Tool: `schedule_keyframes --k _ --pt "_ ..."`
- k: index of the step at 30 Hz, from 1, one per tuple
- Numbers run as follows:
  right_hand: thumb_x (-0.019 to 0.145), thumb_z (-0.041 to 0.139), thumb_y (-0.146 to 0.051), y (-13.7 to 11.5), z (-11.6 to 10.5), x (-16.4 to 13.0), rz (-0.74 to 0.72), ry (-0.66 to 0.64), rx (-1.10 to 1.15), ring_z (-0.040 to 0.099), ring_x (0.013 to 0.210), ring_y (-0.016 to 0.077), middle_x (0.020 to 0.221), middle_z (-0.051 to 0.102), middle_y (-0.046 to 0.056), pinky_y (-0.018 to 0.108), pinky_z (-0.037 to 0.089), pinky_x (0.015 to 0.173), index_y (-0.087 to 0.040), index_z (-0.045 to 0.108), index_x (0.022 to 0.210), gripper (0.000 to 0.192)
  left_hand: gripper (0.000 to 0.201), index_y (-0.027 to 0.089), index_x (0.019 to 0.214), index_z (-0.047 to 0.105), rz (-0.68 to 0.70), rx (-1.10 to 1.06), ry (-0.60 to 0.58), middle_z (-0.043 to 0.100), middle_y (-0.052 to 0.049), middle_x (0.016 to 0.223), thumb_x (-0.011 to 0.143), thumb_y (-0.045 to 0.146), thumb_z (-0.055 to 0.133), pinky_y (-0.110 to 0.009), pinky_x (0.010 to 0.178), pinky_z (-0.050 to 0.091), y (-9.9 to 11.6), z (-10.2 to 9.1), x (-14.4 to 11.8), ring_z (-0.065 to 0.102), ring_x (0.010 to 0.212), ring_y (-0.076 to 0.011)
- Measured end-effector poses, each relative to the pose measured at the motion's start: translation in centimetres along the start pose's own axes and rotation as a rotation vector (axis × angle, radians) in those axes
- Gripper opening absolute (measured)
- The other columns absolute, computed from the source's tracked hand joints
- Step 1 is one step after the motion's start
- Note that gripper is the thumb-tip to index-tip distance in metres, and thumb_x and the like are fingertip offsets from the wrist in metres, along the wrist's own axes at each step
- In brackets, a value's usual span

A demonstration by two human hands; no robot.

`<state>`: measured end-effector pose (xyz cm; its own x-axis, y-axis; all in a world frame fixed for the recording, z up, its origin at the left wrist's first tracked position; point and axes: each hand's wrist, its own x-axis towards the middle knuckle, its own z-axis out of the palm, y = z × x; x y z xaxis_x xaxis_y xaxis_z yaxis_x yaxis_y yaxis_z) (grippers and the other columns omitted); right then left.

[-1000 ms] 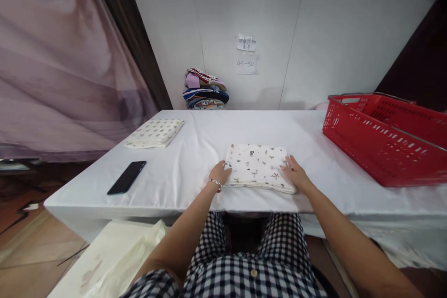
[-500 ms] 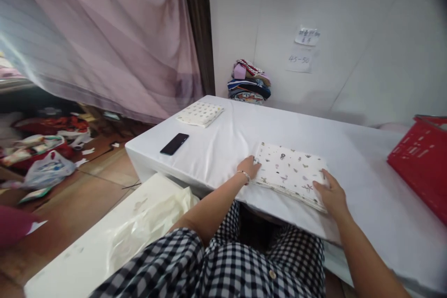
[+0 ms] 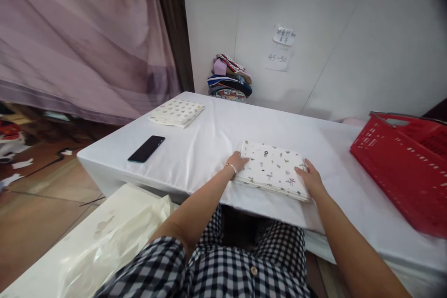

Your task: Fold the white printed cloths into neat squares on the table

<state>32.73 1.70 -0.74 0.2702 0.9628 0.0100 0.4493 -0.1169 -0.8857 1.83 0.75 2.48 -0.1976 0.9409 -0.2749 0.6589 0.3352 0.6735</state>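
Observation:
A folded white cloth (image 3: 270,167) with small printed motifs lies near the front edge of the white-covered table (image 3: 279,123). My left hand (image 3: 238,163), with a bracelet at the wrist, grips its left end, thumb on top. At the opposite end my right hand (image 3: 311,179) holds the right edge, its thumb also on the upper face. The fingers of both hands are partly hidden along the cloth's sides. Several layers show along the near fold.
Left on the table are a black phone (image 3: 146,149) and another folded printed cloth (image 3: 177,112). A red plastic basket (image 3: 394,167) stands at the right. Folded fabrics (image 3: 229,79) are piled by the wall. A white surface with a plastic bag (image 3: 118,242) is at lower left.
The view has turned to the right, bringing more of the red basket into sight. Both hands stay at the ends of the folded cloth, which looks almost unmoved on the table.

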Motion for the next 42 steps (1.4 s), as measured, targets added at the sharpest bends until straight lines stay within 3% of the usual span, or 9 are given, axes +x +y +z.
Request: schedule_keyframes --k 4,8,11,17,22,27,32,37,42 --pt "0.069 0.060 -0.045 -1.2 1.0 -0.4 -0.099 0.014 -0.027 0.043 0.124 0.0243 0.137 0.044 0.009 0.034 0.034 0.104 -0.015 0.033 0.139 0.080 0.068 0.019 0.135 0.030 0.034 -0.027 0.044 0.061 -0.011 0.117 0.078 0.048 0.053 -0.029 0.084 0.044 -0.9 -1.2 0.7 0.059 0.103 -0.0217" --pt "0.073 0.055 -0.040 -2.2 2.0 -0.4 -0.066 -0.104 -0.325 0.041 0.125 0.0273 0.136 0.045 0.012 0.037 0.032 0.105 -0.012 0.038 0.136 0.071 0.069 0.016 0.135 0.031 0.017 0.079 0.054 0.058 -0.014 0.121 0.078 0.050 0.052 -0.033 0.086 0.043 -2.0 -2.2 0.7 0.055 0.109 -0.0259" --pt "0.077 0.049 -0.034 -3.3 2.6 -0.6 -0.209 -0.092 -0.574 0.031 0.131 0.0295 0.144 0.033 0.012 0.043 0.027 0.107 -0.015 0.037 0.137 0.063 0.067 0.016 0.135 0.030 0.038 0.147 0.095 0.054 -0.014 0.125 0.080 0.050 0.049 -0.034 0.088 0.043 -1.9 -2.8 -0.1 0.054 0.111 -0.0259" --pt "0.087 0.037 -0.042 -6.5 5.7 -1.9 -0.568 -0.173 -0.731 0.012 0.137 0.0282 0.150 0.017 0.010 0.045 0.016 0.110 -0.016 0.031 0.139 0.058 0.064 0.018 0.137 0.030 0.456 0.341 0.200 0.028 -0.009 0.147 0.085 0.053 0.039 -0.037 0.109 0.022 0.1 -2.5 -0.7 0.024 0.135 -0.0235" --pt "0.090 0.023 -0.053 -7.0 8.1 -1.7 -0.401 -0.402 -0.926 0.003 0.139 0.0231 0.152 0.009 0.006 0.047 0.006 0.110 -0.019 0.021 0.143 0.063 0.073 0.019 0.142 0.022 0.374 0.556 -0.004 0.006 -0.005 0.153 0.084 0.062 0.027 -0.046 0.111 0.013 -0.6 -0.6 0.8 0.009 0.138 -0.0285" --pt "0.089 0.023 -0.055 -7.8 8.4 -0.9 -0.313 -0.464 -0.933 0.002 0.139 0.0233 0.152 0.007 0.007 0.047 0.006 0.109 -0.020 0.022 0.143 0.065 0.075 0.019 0.143 0.019 0.362 0.572 -0.010 0.001 -0.003 0.153 0.083 0.063 0.023 -0.047 0.109 0.016 -1.3 -0.1 1.3 0.012 0.137 -0.0301" --pt "0.090 0.022 -0.054 -9.4 9.8 0.0 -0.467 -0.430 -0.900 -0.002 0.139 0.0208 0.152 0.003 0.006 0.045 0.001 0.109 -0.020 0.018 0.144 0.064 0.074 0.019 0.143 0.021 0.352 0.564 -0.003 0.003 -0.003 0.153 0.083 0.062 0.024 -0.047 0.107 0.019 -1.1 -0.2 1.2 0.018 0.135 -0.0310" --pt "0.090 0.018 -0.058 -8.5 11.3 0.8 -0.455 -0.505 -0.901 -0.002 0.139 0.0203 0.153 0.002 0.003 0.046 0.000 0.109 -0.021 0.018 0.144 0.065 0.073 0.021 0.142 0.022 0.361 0.551 0.008 0.005 -0.004 0.153 0.083 0.062 0.025 -0.047 0.107 0.019 -1.2 -0.2 1.2 0.019 0.135 -0.0310" --pt "0.091 0.026 -0.051 -8.6 10.0 2.5 -0.468 -0.537 -0.861 0.006 0.139 0.0236 0.152 0.013 0.005 0.047 0.008 0.108 -0.024 0.028 0.141 0.057 0.072 0.022 0.142 0.024 0.353 0.531 0.013 0.006 -0.004 0.153 0.083 0.063 0.028 -0.047 0.106 0.020 -1.2 -0.2 1.2 0.020 0.135 -0.0322"
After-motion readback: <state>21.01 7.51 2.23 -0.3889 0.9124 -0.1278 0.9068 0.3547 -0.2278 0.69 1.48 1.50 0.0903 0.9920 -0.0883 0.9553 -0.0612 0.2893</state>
